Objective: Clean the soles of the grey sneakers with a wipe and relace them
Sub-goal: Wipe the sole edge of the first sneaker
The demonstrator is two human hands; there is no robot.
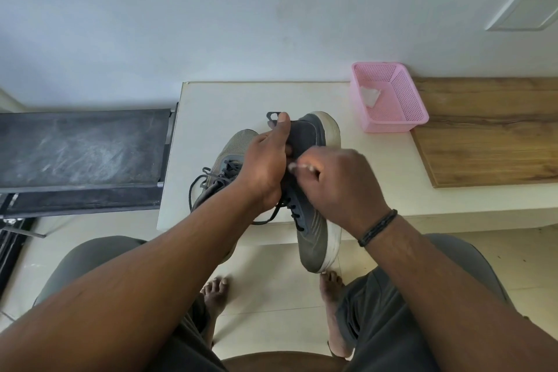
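White counter (211,100) against a pale wall. Pink basket (401,118) at its far right, crumpled white wipe (370,96) inside. Two grey sneakers: one (232,148) flat on the counter, laces loose; the other (317,238) held tilted over the near edge, white sole to the right. Left hand (265,166): grip closed round the held sneaker's heel and tongue. Right hand (335,187): fingers curled tight, pinching something pale at the eyelets; blurred, cannot tell what.

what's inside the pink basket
A crumpled white wipe lies on the floor of the pink basket, toward its left wall. The rest of the floor shows bare; the strip just behind the near wall is hidden.
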